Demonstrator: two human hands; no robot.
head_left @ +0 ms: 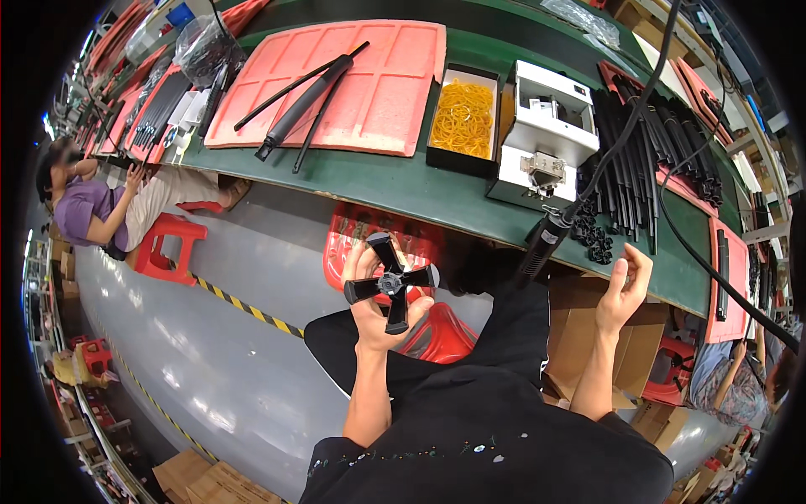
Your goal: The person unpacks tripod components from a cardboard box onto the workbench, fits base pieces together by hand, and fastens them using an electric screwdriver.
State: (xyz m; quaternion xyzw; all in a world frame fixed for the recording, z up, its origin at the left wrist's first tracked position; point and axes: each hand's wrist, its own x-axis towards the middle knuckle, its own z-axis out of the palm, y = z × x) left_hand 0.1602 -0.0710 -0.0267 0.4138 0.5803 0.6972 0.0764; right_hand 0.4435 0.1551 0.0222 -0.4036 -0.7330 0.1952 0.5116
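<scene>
My left hand is closed around a black cross-shaped piece, whose arms spread out from a grey round hub, like the opened legs of a small stand. It is held up above the red stools, in front of the bench edge. Over the bench's right front part, my right hand is raised with the fingers loosely curled and the thumb apart. I see nothing in it. Close by on the bench are several small black parts. To the left of that hand, a black electric screwdriver hangs from a cable.
On the green bench stand a white metal fixture and a box of yellow rubber bands. Black rods are piled right. A pink foam tray bears black poles. Another person sits far left.
</scene>
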